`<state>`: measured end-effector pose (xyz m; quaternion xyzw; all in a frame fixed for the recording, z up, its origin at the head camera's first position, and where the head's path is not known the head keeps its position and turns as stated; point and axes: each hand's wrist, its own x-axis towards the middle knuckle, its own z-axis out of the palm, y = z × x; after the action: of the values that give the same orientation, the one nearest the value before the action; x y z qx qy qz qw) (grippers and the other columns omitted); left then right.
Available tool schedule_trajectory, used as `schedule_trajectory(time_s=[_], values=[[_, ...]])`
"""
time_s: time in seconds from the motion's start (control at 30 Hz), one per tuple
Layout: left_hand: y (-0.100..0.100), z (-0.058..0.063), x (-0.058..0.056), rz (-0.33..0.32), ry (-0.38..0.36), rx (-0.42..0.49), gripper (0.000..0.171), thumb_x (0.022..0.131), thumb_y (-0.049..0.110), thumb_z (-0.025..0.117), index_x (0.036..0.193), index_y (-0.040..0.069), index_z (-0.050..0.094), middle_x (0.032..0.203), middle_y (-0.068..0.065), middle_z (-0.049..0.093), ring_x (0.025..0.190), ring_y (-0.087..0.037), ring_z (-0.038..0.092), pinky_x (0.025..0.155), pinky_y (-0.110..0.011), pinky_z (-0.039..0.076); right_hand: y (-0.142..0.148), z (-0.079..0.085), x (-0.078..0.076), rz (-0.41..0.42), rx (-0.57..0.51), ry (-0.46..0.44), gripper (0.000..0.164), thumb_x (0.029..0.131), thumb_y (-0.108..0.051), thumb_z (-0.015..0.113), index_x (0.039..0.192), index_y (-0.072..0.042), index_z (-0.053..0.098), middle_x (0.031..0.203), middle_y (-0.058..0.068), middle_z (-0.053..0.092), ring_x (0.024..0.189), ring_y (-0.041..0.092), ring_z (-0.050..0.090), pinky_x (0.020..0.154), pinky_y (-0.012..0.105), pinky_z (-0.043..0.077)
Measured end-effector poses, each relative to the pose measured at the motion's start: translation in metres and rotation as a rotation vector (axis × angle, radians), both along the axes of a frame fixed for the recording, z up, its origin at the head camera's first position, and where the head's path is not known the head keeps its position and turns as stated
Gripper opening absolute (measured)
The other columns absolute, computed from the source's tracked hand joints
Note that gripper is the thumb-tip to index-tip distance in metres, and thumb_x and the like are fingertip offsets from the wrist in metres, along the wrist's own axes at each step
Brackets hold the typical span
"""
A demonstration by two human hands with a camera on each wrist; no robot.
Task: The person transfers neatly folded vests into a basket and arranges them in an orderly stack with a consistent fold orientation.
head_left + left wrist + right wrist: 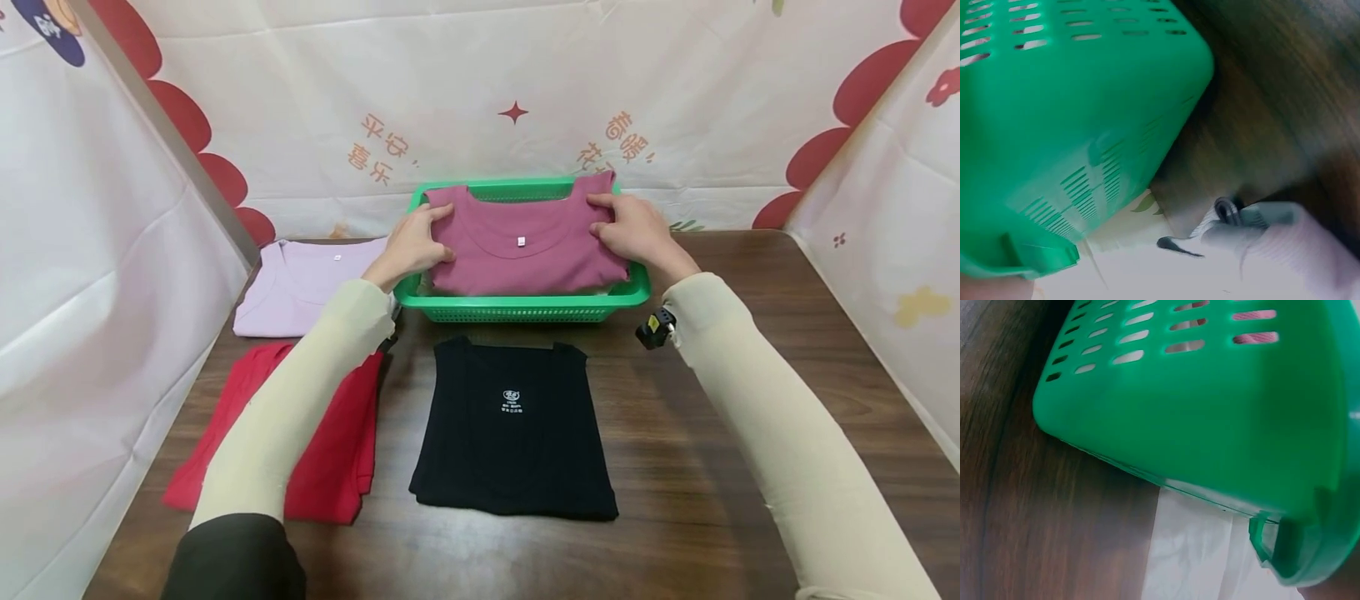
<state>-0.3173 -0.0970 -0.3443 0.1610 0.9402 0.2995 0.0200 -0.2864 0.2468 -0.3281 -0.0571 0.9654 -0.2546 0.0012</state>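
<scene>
A folded mauve top [525, 271] with a round neck and a small white label lies in the green plastic basket [517, 305], its shoulders overlapping the back rim. My left hand [412, 247] grips its left side, thumb and index finger on the fabric. On the opposite side, my right hand [639, 233] holds the edge near the right shoulder between thumb and fingers. Both wrist views are filled mostly by the slotted basket wall [1116, 81], [1197, 406]; what lies under the top is largely hidden.
In front of the basket, a folded black top [513, 450] lies on the brown wooden table [712, 517]. A red folded garment [330, 467] lies at left, partly under my left forearm, with a folded lilac top [292, 292] behind it. Printed white cloth [480, 75] hangs around the table.
</scene>
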Motion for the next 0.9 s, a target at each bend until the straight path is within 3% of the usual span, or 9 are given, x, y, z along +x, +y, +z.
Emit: schedule_trajectory(time_s=[0.13,0.27,0.5,0.73,0.9], values=[[-0.001,-0.001,-0.001,-0.004,-0.011,0.051,0.088,0.079,0.013,0.077,0.159,0.018,0.041,0.166,-0.014,0.035,0.150,-0.034,0.038,0.119,-0.049,0.038,-0.004,-0.002,-0.002,0.032,-0.056,0.035,0.056,0.103,-0.023,0.053,0.158,-0.015,0.044,0.158,0.022,0.047,0.112,0.036,0.050,0.090,0.048,0.037],[0.000,-0.001,-0.001,0.000,-0.012,0.094,0.086,0.080,0.012,0.074,0.160,0.019,0.041,0.169,-0.015,0.028,0.150,-0.036,0.036,0.115,-0.050,0.041,-0.007,-0.007,-0.005,0.054,-0.121,0.066,0.054,0.103,-0.021,0.054,0.156,-0.014,0.047,0.160,0.019,0.046,0.123,0.035,0.048,0.094,0.047,0.037],[0.002,-0.004,-0.004,-0.011,0.013,0.145,0.084,0.080,0.014,0.073,0.159,0.018,0.043,0.170,-0.018,0.025,0.153,-0.035,0.032,0.118,-0.049,0.039,-0.003,-0.018,-0.007,-0.045,-0.308,0.081,0.050,0.102,-0.019,0.054,0.152,-0.023,0.053,0.160,0.011,0.047,0.131,0.028,0.049,0.091,0.039,0.035],[0.001,-0.009,-0.005,-0.022,0.055,0.151,0.083,0.079,0.015,0.071,0.158,0.016,0.044,0.168,-0.019,0.029,0.155,-0.035,0.030,0.121,-0.051,0.036,-0.004,-0.022,-0.009,-0.033,-0.258,0.080,0.051,0.102,-0.019,0.051,0.153,-0.021,0.051,0.159,0.014,0.049,0.127,0.030,0.049,0.090,0.043,0.034],[0.001,-0.010,-0.003,-0.013,0.062,0.133,0.083,0.079,0.016,0.072,0.157,0.016,0.045,0.168,-0.019,0.030,0.155,-0.037,0.029,0.122,-0.052,0.034,-0.004,-0.022,-0.008,-0.051,-0.267,0.054,0.053,0.102,-0.016,0.050,0.155,-0.022,0.049,0.161,0.013,0.045,0.136,0.031,0.047,0.097,0.044,0.037]])
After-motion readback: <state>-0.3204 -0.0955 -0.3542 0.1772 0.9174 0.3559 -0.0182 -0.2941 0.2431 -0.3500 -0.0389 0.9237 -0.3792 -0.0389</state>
